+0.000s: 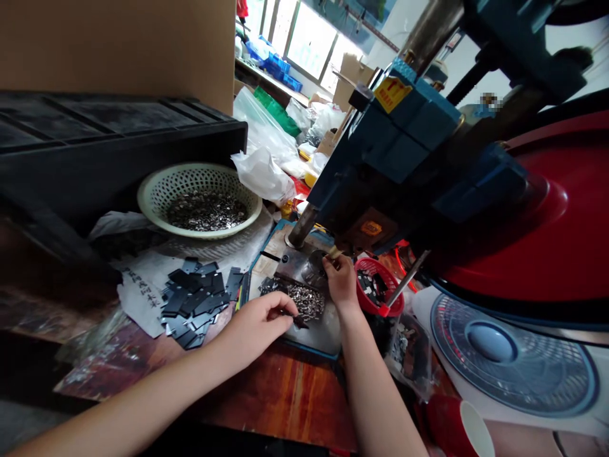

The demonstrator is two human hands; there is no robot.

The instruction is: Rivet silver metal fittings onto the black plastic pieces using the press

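My left hand [259,324] rests on the bench edge, fingers pinched on a small dark flat piece [299,321] beside a heap of tiny shiny metal parts [307,299]. My right hand [339,276] reaches under the blue press [404,136] and holds a small pale stick-like tool [333,252] at the round die [314,270] on the press bed. A pile of dark flat rectangular plates [195,298] lies on paper left of my left hand.
A white perforated basket [157,190] with small metal parts stands at the back left, under a black crate [95,139]. A red basket [366,298] sits right of the die. A red flywheel [547,222], a fan grille [514,362] and a red cup [457,428] fill the right side.
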